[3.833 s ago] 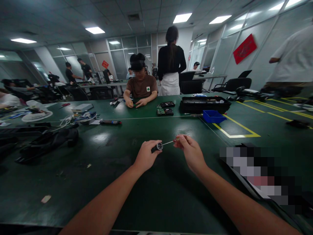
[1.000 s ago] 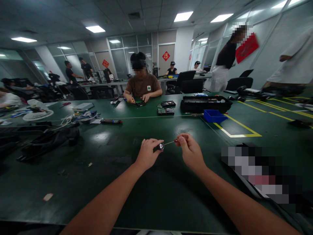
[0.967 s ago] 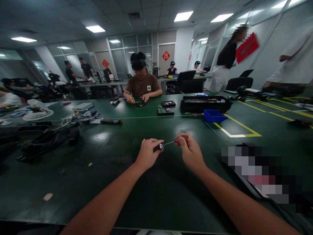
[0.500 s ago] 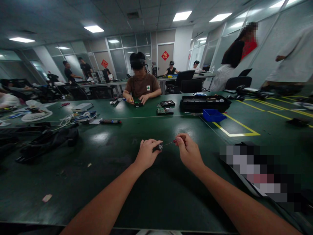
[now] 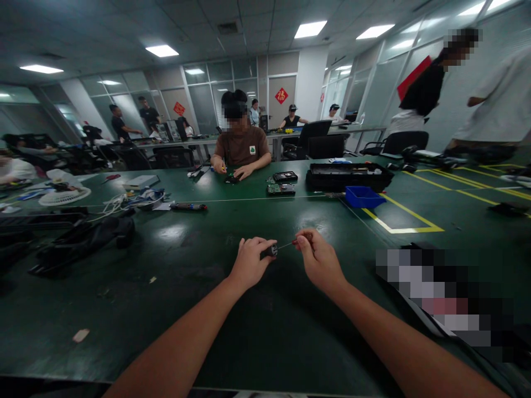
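Observation:
My left hand (image 5: 248,263) is closed around a small black cylindrical part (image 5: 269,251) with a silver end, held just above the green table (image 5: 207,309). My right hand (image 5: 318,260) pinches the handle of a thin screwdriver (image 5: 287,244), whose metal shaft points left into the end of the part. Both hands sit close together at the table's middle, a few centimetres apart.
Across the table a seated person (image 5: 239,145) works on small boards (image 5: 280,189). A black tray (image 5: 347,176) and a blue bin (image 5: 364,196) lie at the right, black bags (image 5: 83,237) and cables at the left, a blurred object (image 5: 440,298) near right. People walk behind.
My hands have stayed in place, drawing slightly closer so less of the screwdriver's shaft shows. A person in the background has walked from centre to far right.

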`<state>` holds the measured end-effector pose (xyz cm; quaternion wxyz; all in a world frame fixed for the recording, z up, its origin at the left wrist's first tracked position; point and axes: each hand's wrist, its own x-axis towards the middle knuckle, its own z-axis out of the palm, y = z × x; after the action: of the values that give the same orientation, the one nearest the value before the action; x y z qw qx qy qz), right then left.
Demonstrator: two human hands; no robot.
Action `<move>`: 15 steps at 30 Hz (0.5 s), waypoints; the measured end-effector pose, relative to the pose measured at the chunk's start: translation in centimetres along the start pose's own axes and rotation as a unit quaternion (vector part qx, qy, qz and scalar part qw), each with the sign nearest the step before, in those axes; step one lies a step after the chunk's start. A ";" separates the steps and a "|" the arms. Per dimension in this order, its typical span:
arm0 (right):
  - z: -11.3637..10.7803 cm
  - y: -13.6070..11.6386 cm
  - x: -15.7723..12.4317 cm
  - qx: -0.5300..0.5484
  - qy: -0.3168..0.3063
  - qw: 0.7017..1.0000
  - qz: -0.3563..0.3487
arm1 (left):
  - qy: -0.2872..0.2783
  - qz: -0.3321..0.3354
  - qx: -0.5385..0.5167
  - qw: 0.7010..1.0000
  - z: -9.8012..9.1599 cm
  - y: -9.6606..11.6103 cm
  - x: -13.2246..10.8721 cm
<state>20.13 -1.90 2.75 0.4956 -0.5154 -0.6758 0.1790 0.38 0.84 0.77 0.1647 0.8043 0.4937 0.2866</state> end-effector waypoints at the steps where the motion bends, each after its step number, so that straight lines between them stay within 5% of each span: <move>1: 0.0 0.0 0.0 -0.003 -0.001 1.000 -0.001 | 0.000 0.000 -0.001 1.000 0.1 -0.1 0.0; 15: -0.1 0.2 0.2 -0.026 0.013 1.000 -0.007 | 0.017 -0.015 -0.052 0.998 0.6 -0.9 0.2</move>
<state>20.33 -1.71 2.74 0.4920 -0.5263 -0.6769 0.1509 0.24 1.48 -0.16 0.2020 0.7823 0.4927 0.3233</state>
